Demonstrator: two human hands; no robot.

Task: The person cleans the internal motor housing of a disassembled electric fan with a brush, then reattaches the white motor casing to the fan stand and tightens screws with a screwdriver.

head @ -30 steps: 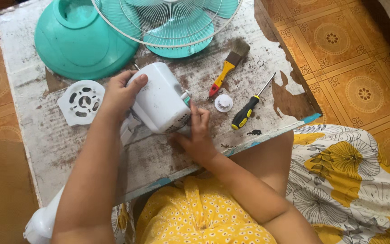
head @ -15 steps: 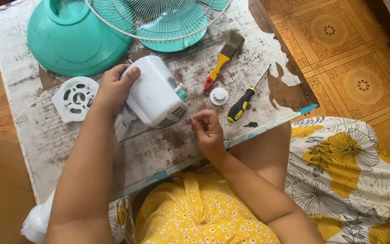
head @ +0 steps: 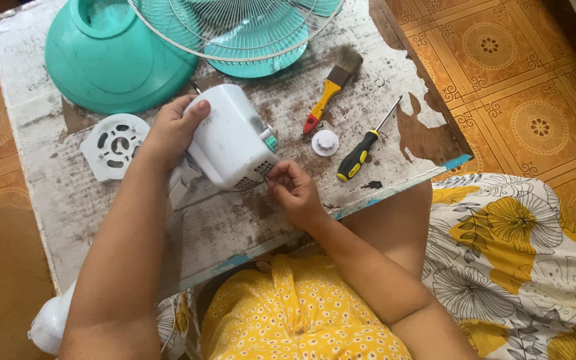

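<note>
Gripping white motor housing (head: 230,143): left hand (head: 168,130) clamped on far-left end, right hand (head: 293,190) fingers pinched together at near vent corner. Housing's long axis runs up-left from right fingers; screwdriver (head: 361,150) just right.

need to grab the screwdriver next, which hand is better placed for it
Right, probably. The right hand is at the white motor housing's vented edge, close to the screwdriver. The left hand grips the housing's far side, steadying it.

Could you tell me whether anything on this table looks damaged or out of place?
The table top is damaged: its white paint has flaked off in large brown patches, most at the right edge beside the screwdriver. The tools and fan parts lie loose but intact.
</note>
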